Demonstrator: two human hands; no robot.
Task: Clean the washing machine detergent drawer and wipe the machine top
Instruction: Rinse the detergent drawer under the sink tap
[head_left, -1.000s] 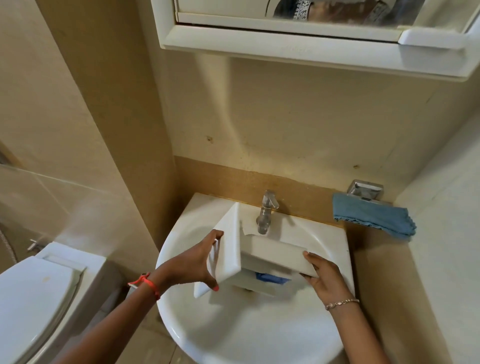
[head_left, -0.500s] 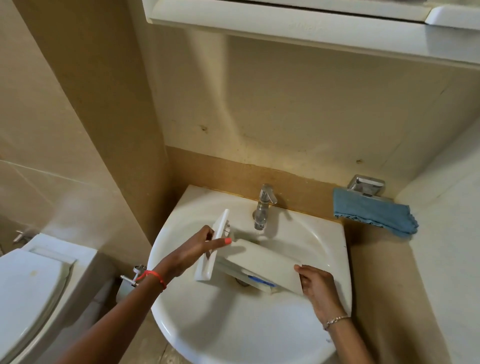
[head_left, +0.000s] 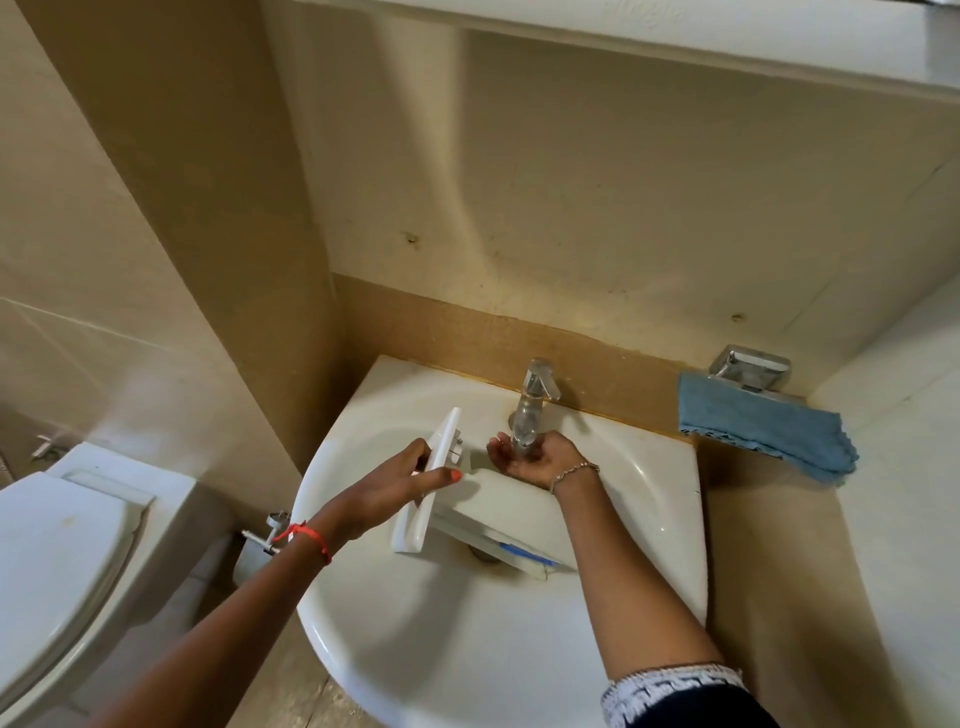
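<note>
Left hand (head_left: 384, 493) grips the white plastic detergent drawer (head_left: 509, 499) in the white ceramic sink (head_left: 441, 649), right hand (head_left: 535, 457) clasps the steel tap (head_left: 537, 387); rinsing probably just begins.

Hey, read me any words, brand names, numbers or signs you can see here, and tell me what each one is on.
No text here can be read.
Shelf above the sink: a faint raised mark near the top edge of the picture, too blurred to read.
Detergent drawer: no lettering shows on the parts in view.
Tap and blue cloth: no marking shows.
</note>
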